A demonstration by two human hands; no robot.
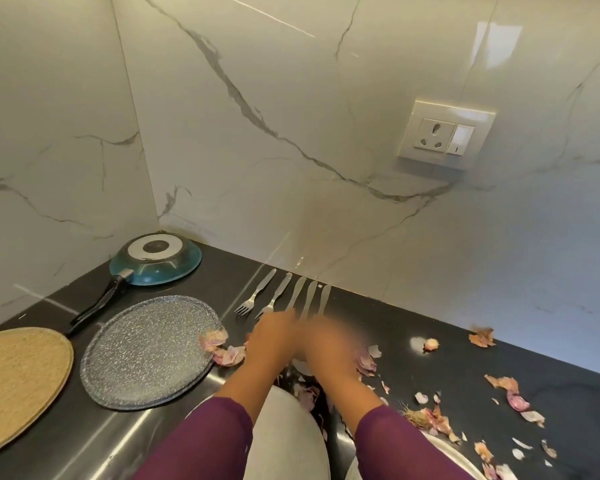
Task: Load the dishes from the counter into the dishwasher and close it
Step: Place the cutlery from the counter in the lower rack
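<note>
Left hand (274, 336) and right hand (321, 341), grip lost in blur, cover the cutlery's (278, 291) near ends.

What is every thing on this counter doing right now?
Pan: upside down.
Grey plate: lying flat.
Mat: lying flat.
Cutlery: five pieces lying side by side.
Onion peels: scattered over the counter, some touching the grey plate.
Socket: nothing plugged in.
Left hand: at the cutlery, grip too blurred to tell.
Right hand: the same.

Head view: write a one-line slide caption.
Left hand and right hand reach toward silver metal cutlery on the black counter beside a speckled grey round plate.
</note>
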